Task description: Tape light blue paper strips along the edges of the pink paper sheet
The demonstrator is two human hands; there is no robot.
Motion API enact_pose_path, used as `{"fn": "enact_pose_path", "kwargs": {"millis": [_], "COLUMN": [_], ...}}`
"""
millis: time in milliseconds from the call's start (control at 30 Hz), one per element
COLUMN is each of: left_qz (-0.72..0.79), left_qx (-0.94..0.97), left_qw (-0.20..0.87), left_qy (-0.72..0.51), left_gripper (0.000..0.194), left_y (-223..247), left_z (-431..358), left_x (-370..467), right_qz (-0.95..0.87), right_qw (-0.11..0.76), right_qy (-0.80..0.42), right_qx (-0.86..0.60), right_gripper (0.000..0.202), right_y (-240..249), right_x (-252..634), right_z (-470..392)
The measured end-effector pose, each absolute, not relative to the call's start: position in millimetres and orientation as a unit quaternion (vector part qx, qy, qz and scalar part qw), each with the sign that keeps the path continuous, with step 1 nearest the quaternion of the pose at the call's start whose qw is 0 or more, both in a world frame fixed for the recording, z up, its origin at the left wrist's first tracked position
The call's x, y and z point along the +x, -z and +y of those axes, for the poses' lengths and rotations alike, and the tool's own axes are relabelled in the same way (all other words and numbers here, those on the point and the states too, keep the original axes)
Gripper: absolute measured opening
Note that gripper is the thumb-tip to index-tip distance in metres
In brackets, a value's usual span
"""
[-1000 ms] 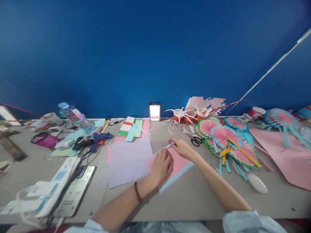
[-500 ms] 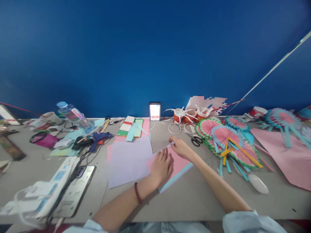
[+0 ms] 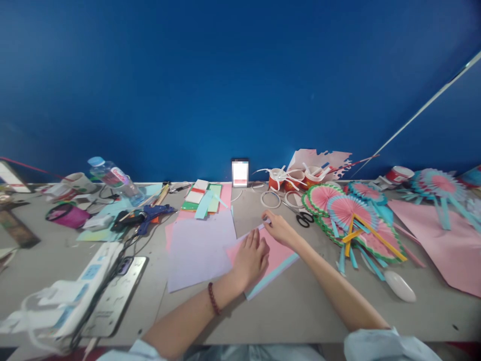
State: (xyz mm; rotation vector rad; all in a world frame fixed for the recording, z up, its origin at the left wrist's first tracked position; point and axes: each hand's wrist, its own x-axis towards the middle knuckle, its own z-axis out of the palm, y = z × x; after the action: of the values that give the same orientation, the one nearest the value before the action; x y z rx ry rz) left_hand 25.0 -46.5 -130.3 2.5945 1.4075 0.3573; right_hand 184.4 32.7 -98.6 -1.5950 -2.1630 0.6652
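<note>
A pink sheet of paper (image 3: 280,250) with a pale blue and lavender border lies at an angle on the table in front of me. My left hand (image 3: 251,255) is spread flat over its left part, fingers stretched toward the far edge. At the far corner, my right hand (image 3: 277,228) has its fingers curled in a pinch on the sheet's lavender edge; a small lavender bit shows between them. Partly under the pink sheet's left corner, or touching it, is a larger lavender sheet (image 3: 201,250).
Black-handled scissors (image 3: 305,219) and tape rings (image 3: 270,199) lie beyond my right hand. Folded paper fans (image 3: 351,210) and a white computer mouse (image 3: 400,286) are at right. On the left are a blue glue gun (image 3: 152,216), a bottle (image 3: 116,178), a phone (image 3: 116,296) and a power strip (image 3: 90,281).
</note>
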Motion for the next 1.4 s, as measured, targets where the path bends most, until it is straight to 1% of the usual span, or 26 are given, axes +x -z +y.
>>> {"fn": "enact_pose_path", "kwargs": {"millis": [667,900,1200,1400], "left_qz": [0.452,0.488,0.502,0.515], "left_qx": [0.88,0.861,0.854,0.847], "left_qw": [0.08,0.087,0.056,0.05], "left_qy": [-0.118,-0.114,-0.123,-0.122], "left_gripper": [0.046,0.057,0.056,0.06], "left_y": [117.5,109.3,118.4,120.6], "left_z": [-40.0,-40.0,-42.6,-45.5], "left_x": [20.5,22.5,26.9,24.6], "right_qz": [-0.756,-0.753,-0.752,-0.757], "right_qw": [0.183,0.182,0.184,0.198], "right_qy": [-0.233,-0.237,-0.241,-0.242], "right_qx": [-0.583,-0.586,-0.586,-0.574], "right_gripper": [0.022,0.02,0.021,0.021], "right_y": [100.1,99.6,100.6,105.1], "right_x": [181.4,181.7,183.0,184.1], "right_z": [33.3,32.5,32.7,34.5]}}
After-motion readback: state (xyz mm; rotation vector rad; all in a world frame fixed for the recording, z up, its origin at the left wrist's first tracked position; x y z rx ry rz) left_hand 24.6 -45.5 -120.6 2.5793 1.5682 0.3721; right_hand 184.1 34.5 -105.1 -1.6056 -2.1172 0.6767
